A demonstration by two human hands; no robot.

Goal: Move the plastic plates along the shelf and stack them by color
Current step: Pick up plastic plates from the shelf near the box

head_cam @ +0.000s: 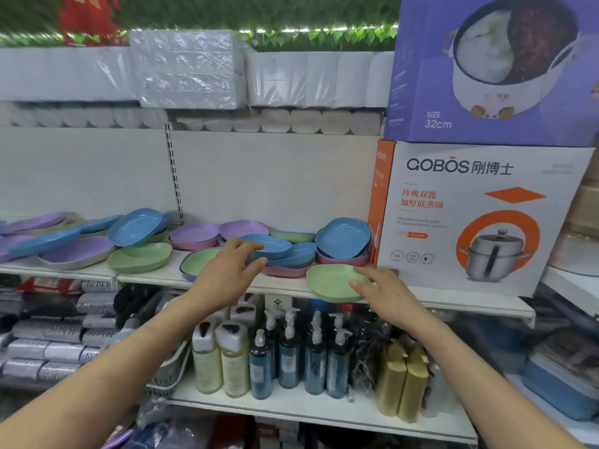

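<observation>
Plastic plates in blue, purple, green and pink lie scattered along the white shelf (285, 286). A green plate (327, 280) sits at the shelf's front edge, and my right hand (379, 293) rests on its right rim with fingers straight. My left hand (227, 270) hovers with spread fingers over a green plate (197, 260) lying in a blue one, its fingertips close to a tilted blue plate (272, 246) atop a mixed pile. A blue plate (343, 238) leans on a pile by the box. Further left lie a green plate (139, 257) and purple plates (77, 251).
A white and orange steamer pot box (479, 218) stands at the shelf's right end, a purple pot box (492, 69) on top. Wrapped paper rolls (188, 69) fill the shelf above. Pump bottles (291, 351) stand on the shelf below.
</observation>
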